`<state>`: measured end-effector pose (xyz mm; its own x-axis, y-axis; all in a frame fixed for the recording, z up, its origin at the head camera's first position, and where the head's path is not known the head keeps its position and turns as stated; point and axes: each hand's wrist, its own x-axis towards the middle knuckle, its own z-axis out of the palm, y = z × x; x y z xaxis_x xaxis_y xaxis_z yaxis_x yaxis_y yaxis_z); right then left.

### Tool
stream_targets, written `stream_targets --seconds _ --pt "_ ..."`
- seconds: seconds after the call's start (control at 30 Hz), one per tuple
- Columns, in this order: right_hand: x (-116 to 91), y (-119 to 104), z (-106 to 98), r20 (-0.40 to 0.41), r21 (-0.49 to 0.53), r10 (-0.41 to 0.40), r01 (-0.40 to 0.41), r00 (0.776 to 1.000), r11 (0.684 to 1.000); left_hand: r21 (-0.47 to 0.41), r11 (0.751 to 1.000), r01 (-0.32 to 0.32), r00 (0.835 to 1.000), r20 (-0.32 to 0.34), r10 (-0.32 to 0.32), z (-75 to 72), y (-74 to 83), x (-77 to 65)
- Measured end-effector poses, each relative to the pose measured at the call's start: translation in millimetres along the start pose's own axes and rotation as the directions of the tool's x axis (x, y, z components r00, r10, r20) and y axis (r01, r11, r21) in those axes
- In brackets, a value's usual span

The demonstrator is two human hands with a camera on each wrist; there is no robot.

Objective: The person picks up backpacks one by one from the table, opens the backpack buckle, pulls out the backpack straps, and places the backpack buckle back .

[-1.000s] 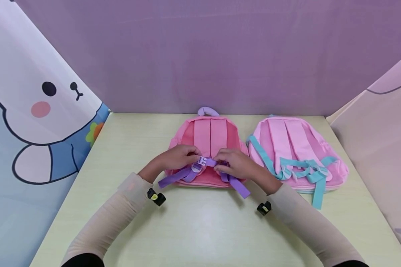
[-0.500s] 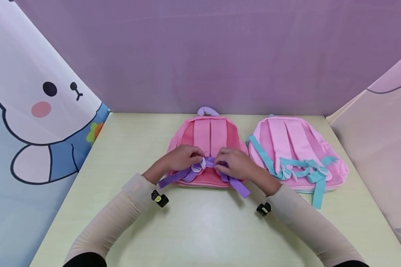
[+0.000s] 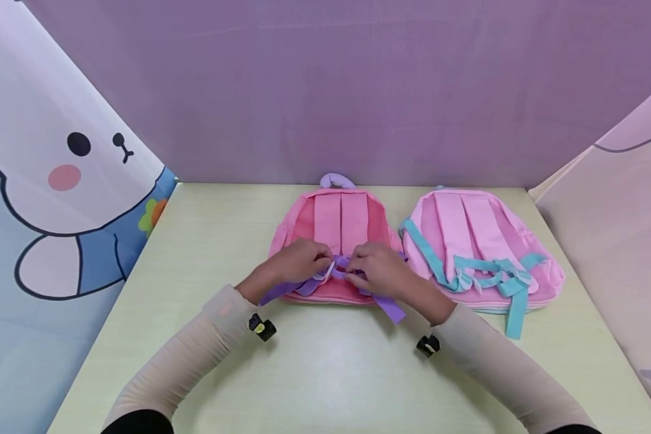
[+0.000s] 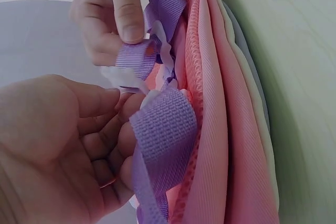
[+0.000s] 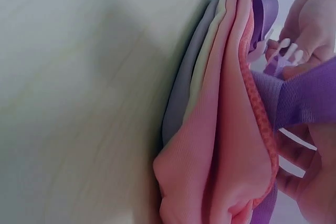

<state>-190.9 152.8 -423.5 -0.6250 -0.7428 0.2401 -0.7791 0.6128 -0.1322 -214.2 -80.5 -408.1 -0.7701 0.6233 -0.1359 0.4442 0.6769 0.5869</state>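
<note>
A coral-pink backpack (image 3: 304, 217) lies back side up on the table, with purple straps (image 3: 389, 308) across its lower part. My left hand (image 3: 298, 260) pinches a pale plastic buckle (image 4: 125, 78) between thumb and fingertips. The buckle's prongs (image 5: 289, 51) poke out in the right wrist view. Facing it, my right hand (image 3: 378, 269) pinches the purple webbing (image 4: 137, 59) joined to that buckle. A loop of this webbing spans the small gap between both hands. In the head view the fingers hide most of the buckle.
Close on the right lies a light-pink backpack (image 3: 499, 235) with teal straps (image 3: 516, 316), one end hanging onto the pale table (image 3: 325, 374). A purple backdrop (image 3: 358, 90) rises behind the table, and printed cloth panels (image 3: 87, 199) stand at both sides.
My left hand has moved slightly right and now covers the buckle, which showed plainly before. The webbing between the hands has gone from flat to bowed. My right hand stays nearly in place.
</note>
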Motion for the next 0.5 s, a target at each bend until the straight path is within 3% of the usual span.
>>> stream_targets --seconds 0.23,0.5 --pt "-2 -5 5 -0.004 -0.074 -0.035 0.035 0.999 0.997 -0.016 1.0 0.003 0.999 0.04 -0.002 -0.9 6.1 -2.7" --pt "-1 -12 4 -0.009 -0.075 -0.094 0.093 0.996 0.993 -0.008 0.999 0.031 0.997 0.073 -0.031 -1.5 11.1 -5.9"
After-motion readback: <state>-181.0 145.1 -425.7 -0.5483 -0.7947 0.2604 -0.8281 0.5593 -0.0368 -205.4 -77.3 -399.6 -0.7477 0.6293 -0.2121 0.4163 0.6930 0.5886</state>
